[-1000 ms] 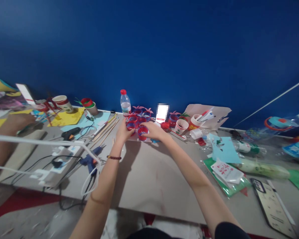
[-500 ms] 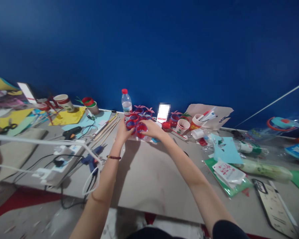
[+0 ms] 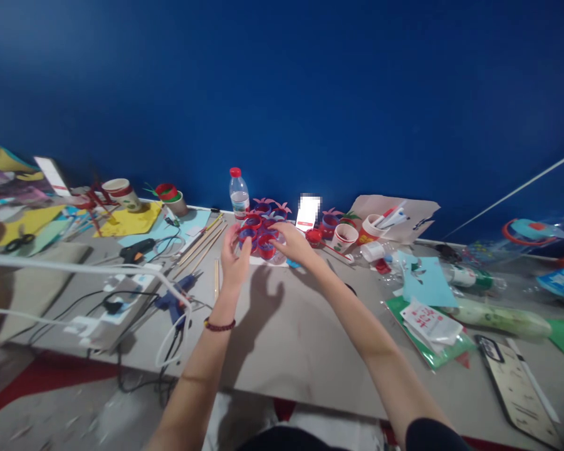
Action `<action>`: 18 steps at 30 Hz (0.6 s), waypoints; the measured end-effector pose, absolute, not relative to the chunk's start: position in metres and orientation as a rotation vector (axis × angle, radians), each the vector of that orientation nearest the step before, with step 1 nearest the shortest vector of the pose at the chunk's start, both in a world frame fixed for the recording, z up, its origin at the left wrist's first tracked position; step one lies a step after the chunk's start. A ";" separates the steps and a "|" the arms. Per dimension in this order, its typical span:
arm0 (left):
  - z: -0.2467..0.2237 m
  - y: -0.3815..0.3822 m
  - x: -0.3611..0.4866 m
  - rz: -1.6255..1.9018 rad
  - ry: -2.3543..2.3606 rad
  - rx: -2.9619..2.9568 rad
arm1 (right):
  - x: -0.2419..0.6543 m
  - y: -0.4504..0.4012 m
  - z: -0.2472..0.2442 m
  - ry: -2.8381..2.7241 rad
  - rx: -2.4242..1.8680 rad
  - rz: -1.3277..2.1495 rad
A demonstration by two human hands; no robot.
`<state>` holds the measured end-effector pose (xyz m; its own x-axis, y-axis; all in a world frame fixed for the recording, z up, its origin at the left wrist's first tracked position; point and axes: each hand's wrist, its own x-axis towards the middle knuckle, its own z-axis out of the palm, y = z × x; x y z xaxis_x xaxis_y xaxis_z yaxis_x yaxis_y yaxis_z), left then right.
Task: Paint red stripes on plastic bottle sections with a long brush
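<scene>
A cluster of small round red-and-purple holders (image 3: 267, 246) with jagged, leaf-like tops stands against the blue wall. My left hand (image 3: 236, 257) is at the cluster's left front, thumb and fingers spread apart with nothing gripped. At the right side, my right hand (image 3: 295, 243) has its fingers stretched toward the front red holder, thumb apart; whether the fingertips touch it is hard to make out. Behind the left hand stands a clear water bottle (image 3: 239, 195) with a red cap.
Wooden sticks (image 3: 195, 250), a blue glue gun (image 3: 176, 300) and a white power strip (image 3: 122, 307) with cables lie to the left. Toward the right are a paper cup (image 3: 344, 238), a cup of pens (image 3: 371, 230), plastic bottles and a phone (image 3: 517, 388). A lit phone (image 3: 309, 213) leans on the wall.
My left hand has drawn back toward me and opened away from the holders. The right hand's thumb has moved back from the front red holder. The holders look unmoved.
</scene>
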<state>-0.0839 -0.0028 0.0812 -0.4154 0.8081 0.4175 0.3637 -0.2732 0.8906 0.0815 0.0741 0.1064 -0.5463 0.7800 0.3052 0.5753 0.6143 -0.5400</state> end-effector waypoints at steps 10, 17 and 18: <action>0.094 -0.070 -0.038 1.452 0.705 0.571 | 0.136 -0.029 0.075 -1.310 -1.047 1.426; 0.053 -0.087 0.006 1.201 0.495 0.342 | 0.148 -0.112 0.042 -1.453 -1.153 1.062; 0.046 -0.092 0.014 1.139 0.533 0.412 | 0.144 -0.123 0.037 -1.571 -1.182 0.979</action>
